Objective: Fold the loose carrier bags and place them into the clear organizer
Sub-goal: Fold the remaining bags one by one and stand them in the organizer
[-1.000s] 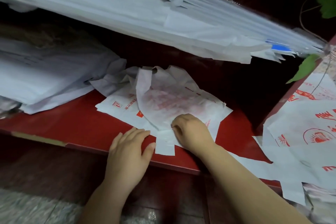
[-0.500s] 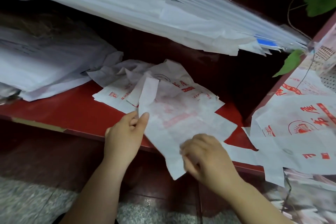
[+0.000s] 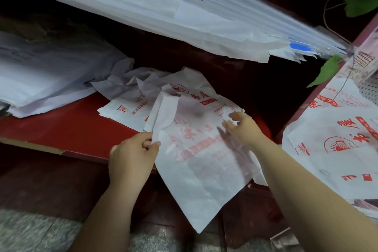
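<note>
A white carrier bag (image 3: 200, 170) with faint red print hangs over the front edge of the red table (image 3: 67, 129). My left hand (image 3: 131, 157) pinches its left edge between thumb and fingers. My right hand (image 3: 243, 129) is at the bag's upper right edge, blurred, fingers spread and touching the plastic. Under it lies another white bag (image 3: 131, 108) with red lettering. The clear organizer (image 3: 235, 12), stuffed with folded white bags, slants across the top of the view.
A stack of white bags (image 3: 51, 80) sits at the left on the table. More loose red-printed bags (image 3: 337, 145) are heaped at the right. Green leaves (image 3: 327, 71) hang at the upper right. Speckled floor shows below the table.
The top bag has been pulled toward me off the pile and now hangs over the table edge. My right hand let go of its lower edge and moved up to the right side.
</note>
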Motion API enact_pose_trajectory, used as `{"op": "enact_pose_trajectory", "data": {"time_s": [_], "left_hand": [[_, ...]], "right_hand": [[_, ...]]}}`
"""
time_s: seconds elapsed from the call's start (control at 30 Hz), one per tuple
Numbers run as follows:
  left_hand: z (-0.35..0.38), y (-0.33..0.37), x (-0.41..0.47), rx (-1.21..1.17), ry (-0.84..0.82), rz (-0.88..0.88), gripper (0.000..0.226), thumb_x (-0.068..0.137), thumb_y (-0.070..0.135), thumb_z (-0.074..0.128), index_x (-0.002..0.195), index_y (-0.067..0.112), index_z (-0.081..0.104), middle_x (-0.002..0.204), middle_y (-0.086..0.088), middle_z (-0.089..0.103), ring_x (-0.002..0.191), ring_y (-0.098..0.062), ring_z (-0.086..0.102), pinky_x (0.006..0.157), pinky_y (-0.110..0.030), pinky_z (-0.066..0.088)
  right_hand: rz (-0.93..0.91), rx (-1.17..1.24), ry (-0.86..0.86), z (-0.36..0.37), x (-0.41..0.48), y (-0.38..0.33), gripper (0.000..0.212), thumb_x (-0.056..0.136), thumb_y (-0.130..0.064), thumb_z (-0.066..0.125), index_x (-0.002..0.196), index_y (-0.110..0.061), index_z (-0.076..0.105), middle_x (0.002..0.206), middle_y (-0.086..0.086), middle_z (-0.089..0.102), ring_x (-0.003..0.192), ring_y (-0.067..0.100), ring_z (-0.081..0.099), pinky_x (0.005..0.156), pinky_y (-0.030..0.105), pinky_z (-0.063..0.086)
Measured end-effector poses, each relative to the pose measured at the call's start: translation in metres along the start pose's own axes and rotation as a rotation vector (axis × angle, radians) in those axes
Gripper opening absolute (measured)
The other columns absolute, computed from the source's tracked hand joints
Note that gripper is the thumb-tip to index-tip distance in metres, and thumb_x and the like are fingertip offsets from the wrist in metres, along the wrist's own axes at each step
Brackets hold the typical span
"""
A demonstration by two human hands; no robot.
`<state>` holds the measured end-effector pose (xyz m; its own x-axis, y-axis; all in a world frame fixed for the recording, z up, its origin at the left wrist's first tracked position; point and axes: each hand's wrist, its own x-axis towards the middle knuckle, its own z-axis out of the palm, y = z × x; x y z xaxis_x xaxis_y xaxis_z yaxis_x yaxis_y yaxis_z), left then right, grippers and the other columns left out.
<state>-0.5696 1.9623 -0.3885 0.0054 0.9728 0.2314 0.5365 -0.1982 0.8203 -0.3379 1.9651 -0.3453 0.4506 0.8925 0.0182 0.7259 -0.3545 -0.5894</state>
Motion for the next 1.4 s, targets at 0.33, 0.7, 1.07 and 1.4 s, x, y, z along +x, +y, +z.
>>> {"op": "enact_pose_trajectory", "data": {"time_s": [0.33,0.7,1.07,1.4], "left_hand": [[0.004,-0.001,0.014,0.065,0.052,-0.014,0.020,0.089,0.024,0.055,0.072,0.014,0.057,0.060,0.003,0.052,0.063,-0.020,0.048,0.069,-0.030,0.033],[-0.003,-0.002,0.010,-0.227,0.064,-0.042,0.024,0.086,0.018,0.058,0.072,0.000,0.063,0.065,-0.018,0.061,0.063,-0.030,0.054,0.059,-0.029,0.037],[-0.006,0.009,0.002,-0.439,-0.048,-0.107,0.015,0.085,0.008,0.061,0.095,0.002,0.071,0.047,0.032,0.056,0.065,0.001,0.053,0.051,-0.001,0.039],[-0.013,0.014,0.001,-0.745,-0.224,-0.277,0.019,0.085,0.007,0.058,0.071,0.013,0.070,0.057,0.007,0.068,0.052,-0.003,0.063,0.051,-0.012,0.050]], "right_hand": [[0.044,-0.013,-0.096,0.011,0.035,-0.026,0.029,0.090,-0.022,0.056,0.107,0.000,0.061,0.107,0.009,0.060,0.100,0.025,0.058,0.081,0.028,0.043],[-0.056,0.331,0.147,-0.016,0.000,0.000,0.015,0.085,0.002,0.054,0.076,0.009,0.063,0.050,0.004,0.043,0.038,0.007,0.039,0.042,0.015,0.031],[0.093,0.611,-0.157,-0.036,-0.056,0.025,0.015,0.089,-0.024,0.057,0.088,-0.011,0.063,0.073,0.001,0.063,0.066,0.015,0.056,0.062,0.027,0.044],[0.181,0.736,-0.034,-0.044,-0.060,0.058,0.018,0.091,-0.015,0.053,0.079,-0.004,0.060,0.076,0.017,0.063,0.073,0.028,0.057,0.074,0.035,0.045]]}}
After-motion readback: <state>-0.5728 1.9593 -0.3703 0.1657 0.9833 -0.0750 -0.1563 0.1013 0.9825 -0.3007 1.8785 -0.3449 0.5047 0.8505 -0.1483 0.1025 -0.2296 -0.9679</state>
